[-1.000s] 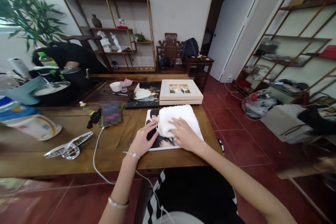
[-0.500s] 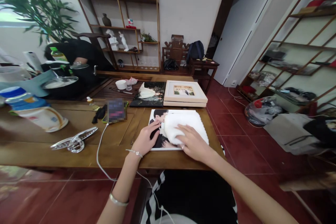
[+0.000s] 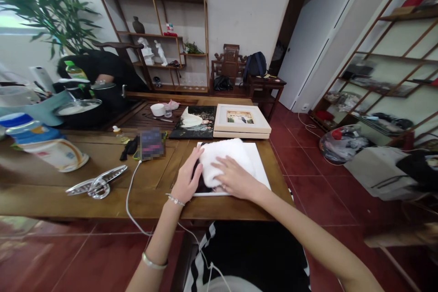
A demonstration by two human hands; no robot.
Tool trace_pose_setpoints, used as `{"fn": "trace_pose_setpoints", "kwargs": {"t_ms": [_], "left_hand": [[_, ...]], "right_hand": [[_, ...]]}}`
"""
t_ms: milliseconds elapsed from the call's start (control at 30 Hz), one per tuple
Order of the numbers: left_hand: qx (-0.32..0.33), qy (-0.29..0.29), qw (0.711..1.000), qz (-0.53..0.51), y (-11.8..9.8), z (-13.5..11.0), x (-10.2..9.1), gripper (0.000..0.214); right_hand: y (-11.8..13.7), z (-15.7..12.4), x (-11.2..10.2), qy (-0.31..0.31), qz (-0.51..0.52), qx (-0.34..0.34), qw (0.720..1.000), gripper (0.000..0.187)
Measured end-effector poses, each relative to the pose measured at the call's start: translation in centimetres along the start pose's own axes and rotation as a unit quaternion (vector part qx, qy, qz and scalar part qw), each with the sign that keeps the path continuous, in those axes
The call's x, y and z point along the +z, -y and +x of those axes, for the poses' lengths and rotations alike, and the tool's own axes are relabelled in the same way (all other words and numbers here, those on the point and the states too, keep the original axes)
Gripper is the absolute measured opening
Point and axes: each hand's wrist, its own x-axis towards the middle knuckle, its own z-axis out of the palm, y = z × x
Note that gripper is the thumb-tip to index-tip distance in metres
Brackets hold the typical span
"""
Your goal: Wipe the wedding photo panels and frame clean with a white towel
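A photo panel (image 3: 263, 171) with a white border lies flat at the table's front edge. Over most of its picture spreads a folded white cloth (image 3: 227, 151), pressed down under my right hand (image 3: 236, 178), whose fingers are bent into the fabric. My left hand (image 3: 186, 179) rests along the panel's left edge with thumb and fingers apart, close to the cloth. Between the thumb and the cloth, a dark strip of the picture shows. The rest of the picture is hidden.
Behind the panel lie a dark photo print (image 3: 195, 123) and a pale framed picture (image 3: 241, 123). Leftward are a phone (image 3: 150, 143) with a white cable (image 3: 128, 196), a silver metal ornament (image 3: 97, 183), and a large bottle (image 3: 44, 141). A person's dark sleeve (image 3: 119, 70) shows at back left.
My right hand has slid the cloth leftward across the panel, covering the picture's figures and baring its white right side. My left hand has shifted slightly left and stays at the edge.
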Motion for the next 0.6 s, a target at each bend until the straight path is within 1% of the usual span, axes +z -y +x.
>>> {"fn": "trace_pose_setpoints", "kwargs": {"t_ms": [67,133,200,267,333,400,467,533,600], "left_hand": [[-0.001,-0.014,1.0,-0.009,-0.1,-0.1,-0.1,0.047],[0.003,-0.018,1.0,-0.022,-0.1,-0.1,-0.2,0.047],[0.005,-0.012,0.999,-0.032,-0.2,-0.1,-0.3,0.047],[0.005,0.011,1.0,-0.027,-0.2,-0.1,-0.2,0.045],[0.009,0.041,0.999,-0.004,-0.2,0.0,-0.1,0.041],[0.019,0.064,0.997,0.026,0.0,0.0,0.2,0.035],[0.023,0.072,0.996,0.05,0.3,-0.1,0.4,0.031],[0.021,0.071,0.995,0.061,0.5,-0.1,0.6,0.029],[0.022,0.069,0.995,0.064,0.5,-0.1,0.6,0.028]], "right_hand": [[1.7,-1.0,-0.3,0.029,0.007,-0.068,0.997,0.024],[3.0,-2.4,-0.8,0.046,0.026,-0.101,0.994,0.023],[3.9,-4.2,-1.6,0.06,0.052,-0.102,0.992,0.023],[4.4,-6.4,-2.5,0.067,0.085,-0.079,0.991,0.023],[4.3,-8.7,-3.5,0.046,0.107,-0.015,0.993,0.023],[3.4,-10.8,-4.5,0.002,0.105,0.089,0.99,0.019],[1.8,-12.0,-5.4,-0.062,0.085,0.205,0.973,0.01],[-0.4,-12.0,-6.0,-0.133,0.054,0.282,0.949,0.007],[-2.5,-10.9,-6.2,-0.197,0.021,0.31,0.93,0.009]]}}
